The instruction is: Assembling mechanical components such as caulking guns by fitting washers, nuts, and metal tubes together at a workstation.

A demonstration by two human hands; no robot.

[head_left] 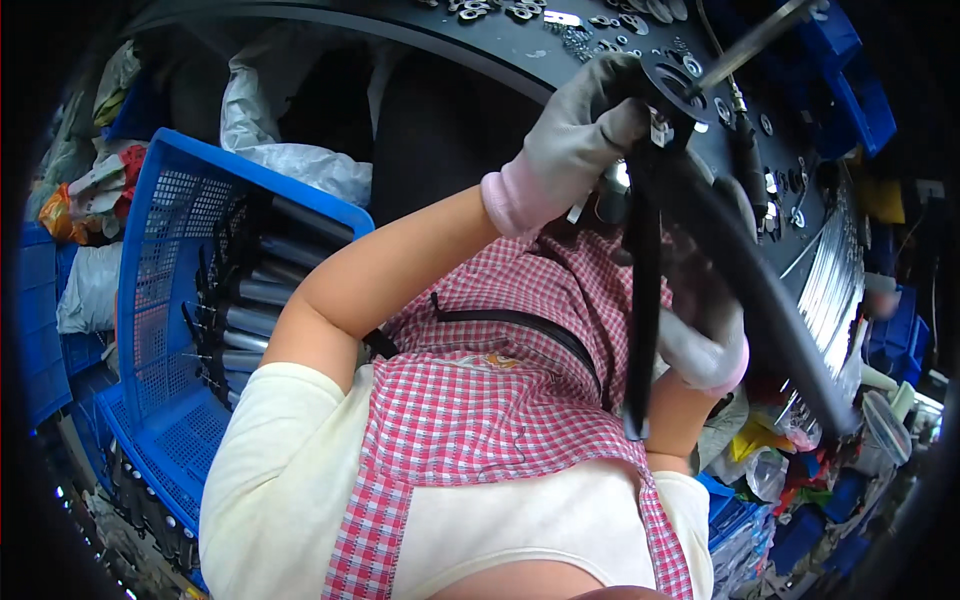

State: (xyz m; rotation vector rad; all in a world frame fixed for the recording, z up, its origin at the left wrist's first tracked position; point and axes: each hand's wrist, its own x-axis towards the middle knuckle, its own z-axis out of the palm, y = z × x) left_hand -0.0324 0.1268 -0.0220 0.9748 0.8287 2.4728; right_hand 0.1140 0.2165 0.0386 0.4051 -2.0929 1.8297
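Up by the bench edge, my left hand, in a grey glove with a pink cuff, closes its fingers and thumb on the head of a black two-legged tool part. That head is ring-shaped, and two long black legs spread down from it toward me. A metal rod meets the ring and slants up to the right. My right hand, gloved alike, is wrapped round the part from behind, below the head. The legs hide much of it, and its fingers show only partly. Small bright metal pieces sit near the ring; their kind is unclear.
Loose washers, plates and chain-like bits lie on the dark bench. A blue basket at my left holds several black tubes. Blue bins hang far right, above a bundle of thin metal rods.
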